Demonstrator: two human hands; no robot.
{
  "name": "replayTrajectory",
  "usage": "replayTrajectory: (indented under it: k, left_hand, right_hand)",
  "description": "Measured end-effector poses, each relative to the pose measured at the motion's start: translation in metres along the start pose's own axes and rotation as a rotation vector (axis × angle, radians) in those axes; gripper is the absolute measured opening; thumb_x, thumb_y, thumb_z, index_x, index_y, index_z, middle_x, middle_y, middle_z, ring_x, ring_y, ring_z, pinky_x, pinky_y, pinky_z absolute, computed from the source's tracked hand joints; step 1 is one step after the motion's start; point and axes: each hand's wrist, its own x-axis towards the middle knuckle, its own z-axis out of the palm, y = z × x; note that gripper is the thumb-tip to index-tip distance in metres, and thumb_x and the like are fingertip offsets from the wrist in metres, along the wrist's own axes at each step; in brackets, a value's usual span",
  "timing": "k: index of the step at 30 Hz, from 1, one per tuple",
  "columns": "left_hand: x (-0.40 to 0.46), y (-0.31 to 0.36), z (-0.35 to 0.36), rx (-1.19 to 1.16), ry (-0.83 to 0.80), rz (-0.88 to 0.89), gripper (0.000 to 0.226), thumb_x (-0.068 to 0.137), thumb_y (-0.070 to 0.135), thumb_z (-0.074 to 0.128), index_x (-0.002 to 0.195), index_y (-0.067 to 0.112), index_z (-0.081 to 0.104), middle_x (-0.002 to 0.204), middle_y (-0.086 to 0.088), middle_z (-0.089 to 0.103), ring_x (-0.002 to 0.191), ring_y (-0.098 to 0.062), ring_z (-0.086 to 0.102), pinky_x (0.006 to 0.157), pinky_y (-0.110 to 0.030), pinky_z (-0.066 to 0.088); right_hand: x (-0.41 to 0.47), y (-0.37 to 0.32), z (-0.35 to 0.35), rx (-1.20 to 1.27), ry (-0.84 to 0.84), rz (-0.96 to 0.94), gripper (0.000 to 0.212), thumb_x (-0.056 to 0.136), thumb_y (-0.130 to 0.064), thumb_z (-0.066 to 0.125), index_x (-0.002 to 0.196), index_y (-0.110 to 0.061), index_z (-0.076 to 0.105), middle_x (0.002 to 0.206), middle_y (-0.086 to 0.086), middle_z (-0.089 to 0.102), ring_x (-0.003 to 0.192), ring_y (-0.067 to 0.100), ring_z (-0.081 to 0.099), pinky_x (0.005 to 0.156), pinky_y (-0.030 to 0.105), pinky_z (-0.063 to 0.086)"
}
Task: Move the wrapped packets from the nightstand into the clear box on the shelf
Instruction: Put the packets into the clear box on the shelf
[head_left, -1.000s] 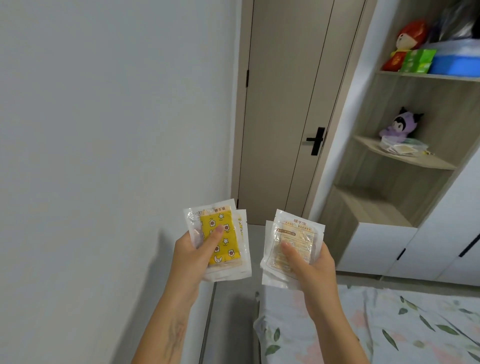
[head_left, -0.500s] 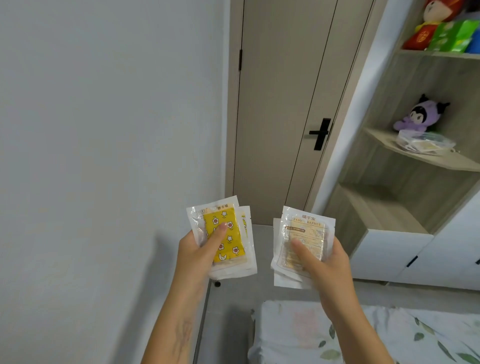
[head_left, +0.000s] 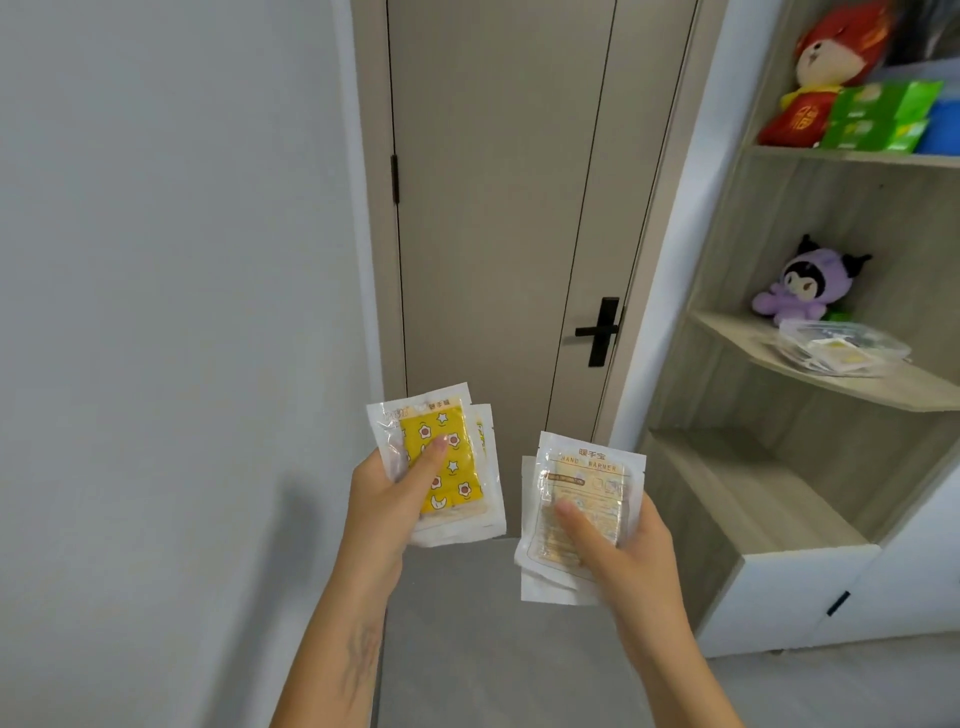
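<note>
Both hands pinch packets: left (head_left: 384, 499) the yellow ones (head_left: 447, 462), right (head_left: 618, 545) the tan ones (head_left: 582, 493). Light, slick film likely slides; grip mid-stack.

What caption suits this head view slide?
Each hand, left and right, holds wrapped packets facing the shelf's clear box.

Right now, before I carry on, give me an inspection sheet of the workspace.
Surface: middle shelf bare at its front edge.
Job's things: yellow packets gripped in left hand; beige packets gripped in right hand; clear box on the middle shelf, already holding packets.
Clutter: purple plush behind the box; red plush and green packs on the shelf above.
Grippers: both hands full, thumbs on top of their stacks.
Cables: nothing seen.
Surroundings: closed door ahead, grey wall on the left.
</note>
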Motion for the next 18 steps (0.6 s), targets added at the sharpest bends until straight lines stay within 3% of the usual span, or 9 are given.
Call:
replayTrajectory:
  k: [3,8,18]
  left_hand:
    - [0.039,0.000,0.030,0.000,-0.051,-0.014,0.022,0.087,0.027,0.066,0.108,0.020,0.067,0.094,0.004,0.075,0.078,-0.011,0.073,0.055,-0.020,0.056]
    - [0.083,-0.024,0.077,0.005,-0.109,-0.046,0.016,0.085,0.027,0.067,0.101,0.023,0.068,0.090,0.005,0.076,0.079,-0.013,0.074,0.062,-0.027,0.058]
    - [0.275,-0.059,0.150,0.074,-0.216,-0.089,0.014,0.085,0.023,0.069,0.098,0.017,0.071,0.087,0.001,0.077,0.080,-0.017,0.074,0.072,-0.033,0.058]
  right_hand:
    - [0.040,-0.001,-0.011,-0.015,0.032,-0.002,0.028,0.079,-0.020,0.076,0.104,-0.025,0.065,0.095,-0.010,0.075,0.089,0.010,0.072,0.077,0.032,0.058]
    - [0.104,0.013,-0.032,-0.060,0.091,0.015,0.028,0.078,-0.024,0.077,0.102,-0.029,0.064,0.094,-0.013,0.074,0.087,0.007,0.071,0.075,0.027,0.056]
    - [0.296,0.056,-0.024,-0.020,0.231,0.023,0.029,0.079,-0.023,0.077,0.105,-0.025,0.065,0.098,-0.009,0.074,0.092,0.010,0.071,0.084,0.036,0.056]
